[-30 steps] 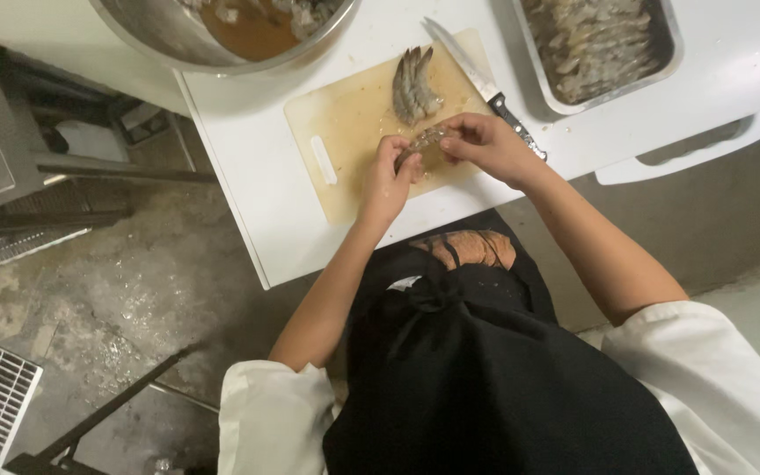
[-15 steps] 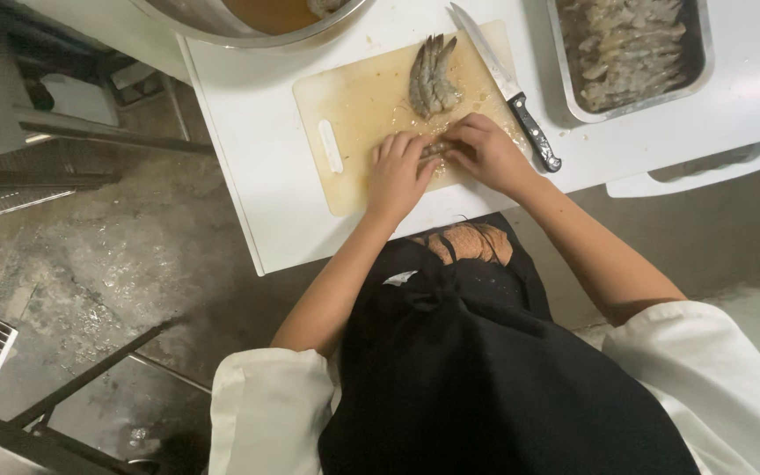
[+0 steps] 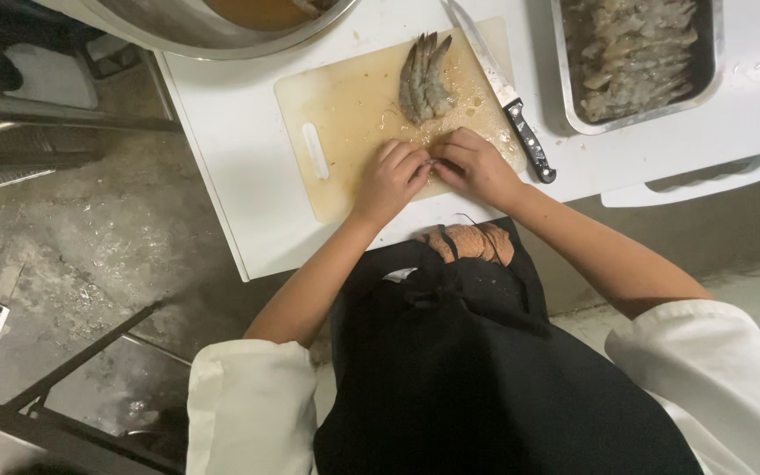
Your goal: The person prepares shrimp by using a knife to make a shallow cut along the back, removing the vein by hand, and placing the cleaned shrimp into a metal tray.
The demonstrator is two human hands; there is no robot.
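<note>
On the near edge of the cutting board (image 3: 345,114), left hand (image 3: 390,180) and right hand (image 3: 477,167) meet, fingers curled and pinching a small shrimp (image 3: 433,162) between their tips; most of it is hidden. Farther up the board lies a cluster of whole shrimp (image 3: 424,79). Along the board's right edge rests a knife (image 3: 503,88). Right of the board, a metal tray (image 3: 714,70). Beyond the board, a steel bowl (image 3: 178,26).

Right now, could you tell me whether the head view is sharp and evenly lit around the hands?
Head view: bright on the table, dim over the floor at left; left hand and right hand fairly sharp, but what they pinch is too small to tell; edges bend slightly.
</note>
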